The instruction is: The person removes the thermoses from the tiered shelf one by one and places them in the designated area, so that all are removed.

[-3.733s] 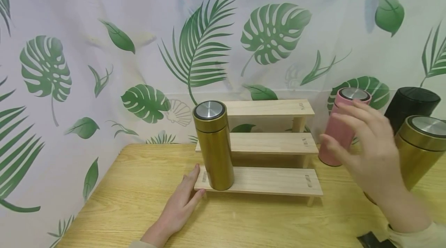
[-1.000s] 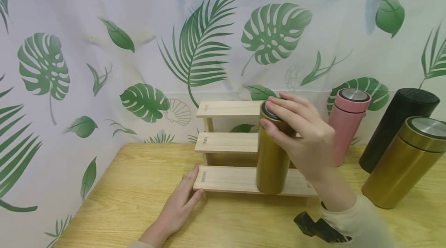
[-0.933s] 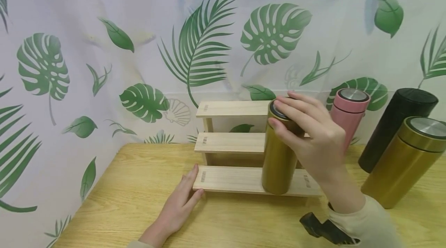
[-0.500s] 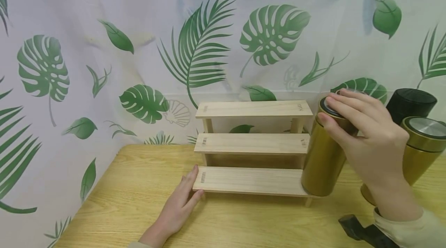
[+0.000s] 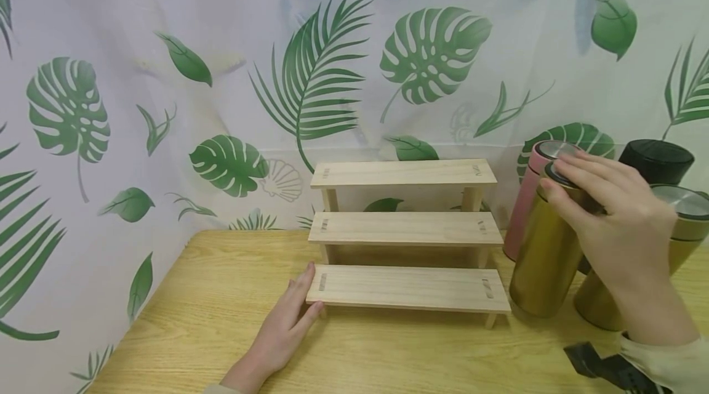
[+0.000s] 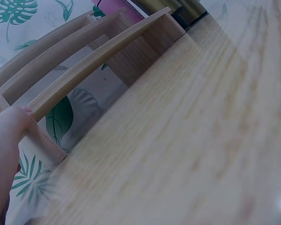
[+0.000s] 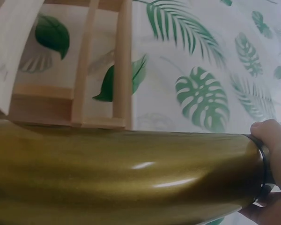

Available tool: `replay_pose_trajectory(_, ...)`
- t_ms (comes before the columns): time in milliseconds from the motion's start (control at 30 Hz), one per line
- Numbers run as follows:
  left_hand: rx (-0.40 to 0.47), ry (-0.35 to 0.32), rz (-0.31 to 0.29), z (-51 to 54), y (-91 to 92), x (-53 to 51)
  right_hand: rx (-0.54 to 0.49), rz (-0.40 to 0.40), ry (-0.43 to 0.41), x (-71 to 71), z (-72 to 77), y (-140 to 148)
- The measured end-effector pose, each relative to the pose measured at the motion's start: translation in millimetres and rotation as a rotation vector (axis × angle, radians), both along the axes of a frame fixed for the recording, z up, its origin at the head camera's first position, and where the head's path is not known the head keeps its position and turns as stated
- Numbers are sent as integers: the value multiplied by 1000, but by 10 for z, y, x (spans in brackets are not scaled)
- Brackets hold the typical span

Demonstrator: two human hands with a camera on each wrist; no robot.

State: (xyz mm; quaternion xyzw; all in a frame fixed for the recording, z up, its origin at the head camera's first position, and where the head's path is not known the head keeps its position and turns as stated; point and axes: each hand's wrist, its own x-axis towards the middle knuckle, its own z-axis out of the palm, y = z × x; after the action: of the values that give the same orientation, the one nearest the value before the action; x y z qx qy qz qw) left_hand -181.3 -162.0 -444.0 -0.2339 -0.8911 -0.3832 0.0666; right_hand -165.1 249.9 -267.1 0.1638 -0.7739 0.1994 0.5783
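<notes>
My right hand (image 5: 623,215) grips the top of a gold thermos (image 5: 545,258), fingers over its dark-rimmed lid. The thermos stands just right of a three-step wooden display rack (image 5: 407,286), its base close to the table. In the right wrist view the gold thermos (image 7: 131,173) lies across the picture, thumb and fingers round its lid end. At the rack's left front corner, my left hand (image 5: 282,323) holds the lowest step, thumb at the front edge and fingers along the side. The left wrist view shows this hand (image 6: 9,136) by the rack's leg.
Behind the held thermos stand a pink thermos (image 5: 520,215) and a black thermos (image 5: 656,160). A second gold thermos (image 5: 689,225) is partly hidden by my right hand. The wooden table (image 5: 388,351) meets a leaf-patterned cloth (image 5: 221,74) at the back.
The gold thermos stood at the left of the rack's lowest step. My right hand took hold of it and moved it right, off the rack's end. My left hand has stayed put.
</notes>
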Motion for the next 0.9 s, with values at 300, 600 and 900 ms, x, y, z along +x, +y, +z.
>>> replay_pose_trajectory(300,9,-17,8,-5,0,10,7,-77,-38,-108,-216,132)
replay_pose_trajectory(600,4,-10,12,-3,-9,2,96,-19,-87,-76,-226,88)
replay_pose_trajectory(900,10,2,13,-3,7,6,148,-18,-39,-11,-289,17)
